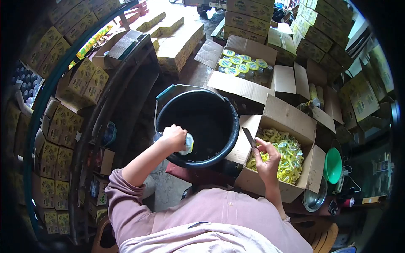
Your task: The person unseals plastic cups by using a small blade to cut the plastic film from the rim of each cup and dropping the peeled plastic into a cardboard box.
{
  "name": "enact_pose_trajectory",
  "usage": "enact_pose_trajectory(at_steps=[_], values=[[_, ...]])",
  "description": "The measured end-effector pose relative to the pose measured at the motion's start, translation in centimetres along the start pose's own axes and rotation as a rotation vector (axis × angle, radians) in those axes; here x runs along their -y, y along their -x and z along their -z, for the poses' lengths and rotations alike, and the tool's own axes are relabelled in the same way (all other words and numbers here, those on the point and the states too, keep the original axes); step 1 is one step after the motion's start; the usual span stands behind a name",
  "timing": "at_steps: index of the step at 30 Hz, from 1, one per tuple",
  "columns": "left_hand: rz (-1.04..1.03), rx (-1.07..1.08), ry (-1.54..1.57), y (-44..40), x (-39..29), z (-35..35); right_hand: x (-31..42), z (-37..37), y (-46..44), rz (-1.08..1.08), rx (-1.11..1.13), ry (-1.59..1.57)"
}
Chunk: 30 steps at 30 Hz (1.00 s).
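Observation:
Over the near left rim of a black bucket (196, 105), my left hand (174, 138) is closed around a small clear container with a yellow-green label (188, 144). My right hand (267, 160) holds a dark flat blade (249, 137) pointing up and left. That hand is above the left side of a cardboard box (291, 110) filled with crumpled yellow and clear label strips (287, 156). Dark contents show in the bucket, but I cannot make them out. Behind it, an open carton (249, 86) holds several containers with yellow-green round lids (242, 67).
A green bowl (333, 165) and a metal bowl (316, 196) stand at the right. Stacked printed cartons (55, 160) fill the shelf at left, with more stacks (249, 19) at the back. The bucket's wire handle (155, 114) sticks out at its left.

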<state>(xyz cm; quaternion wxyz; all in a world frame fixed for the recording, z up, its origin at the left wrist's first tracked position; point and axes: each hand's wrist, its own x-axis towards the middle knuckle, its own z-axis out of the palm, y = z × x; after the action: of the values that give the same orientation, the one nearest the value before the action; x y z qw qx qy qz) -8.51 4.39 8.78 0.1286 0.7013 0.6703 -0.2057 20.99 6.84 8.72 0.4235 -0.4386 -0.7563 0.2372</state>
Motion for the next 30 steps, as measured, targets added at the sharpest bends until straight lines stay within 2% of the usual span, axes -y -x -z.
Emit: enact_pose_trajectory(at_steps=[2,6,7,8,10,11,12,14,16,18,20,22,24,25,26,28,30], values=[[-0.01,0.222,0.041,0.3,0.2,0.6,-0.1,-0.2,0.0,-0.013,-0.031,-0.016],[-0.029,-0.012,0.149,0.1,0.5,0.5,-0.4,-0.1,-0.1,-0.062,-0.054,-0.089],[-0.032,0.169,0.063,0.2,0.6,0.4,-0.6,-0.2,0.0,-0.09,-0.069,-0.134],[-0.04,0.162,0.08,0.2,0.6,0.5,-0.7,-0.3,0.1,-0.121,-0.082,-0.179],[-0.058,0.147,0.117,0.1,0.5,1.0,-1.2,-0.6,0.5,-0.276,-0.096,-0.486],[-0.082,-0.136,0.132,-0.3,0.7,-0.2,-1.3,-0.5,0.3,-0.323,-0.121,-0.583],[-0.091,-0.092,0.101,-0.4,0.7,-0.2,-1.3,-0.4,0.1,-0.373,-0.147,-0.681],[-0.032,0.244,0.113,0.4,0.1,1.5,-2.4,-0.5,0.1,-0.483,-0.178,-1.01],[-0.065,0.148,0.166,-0.4,0.6,0.6,-3.5,-0.6,0.2,-0.556,-0.228,-1.233],[-0.069,-0.231,0.177,-0.6,0.4,0.1,-4.4,-0.8,0.4,-0.543,-0.23,-1.277],[-0.106,0.235,0.114,0.1,0.3,1.2,-4.7,-0.9,0.7,-0.588,-0.232,-1.325],[-0.076,0.257,0.127,-0.3,0.1,1.7,-4.9,-0.7,0.6,-0.684,-0.232,-1.37],[-0.045,0.01,0.226,-0.5,0.0,1.2,-4.6,-0.7,0.4,-0.683,-0.25,-1.356],[-0.074,-0.074,0.174,-0.4,-0.2,1.4,-4.3,-0.7,0.3,-0.689,-0.266,-1.332],[-0.107,0.268,0.102,-0.3,-0.1,1.9,-4.1,-0.7,0.2,-0.693,-0.282,-1.308],[-0.069,0.283,0.134,-0.1,-0.2,2.0,-4.2,-0.6,0.1,-0.69,-0.241,-1.304],[-0.105,0.029,0.229,-0.5,0.2,1.1,-4.4,-0.6,0.1,-0.693,-0.217,-1.31]])
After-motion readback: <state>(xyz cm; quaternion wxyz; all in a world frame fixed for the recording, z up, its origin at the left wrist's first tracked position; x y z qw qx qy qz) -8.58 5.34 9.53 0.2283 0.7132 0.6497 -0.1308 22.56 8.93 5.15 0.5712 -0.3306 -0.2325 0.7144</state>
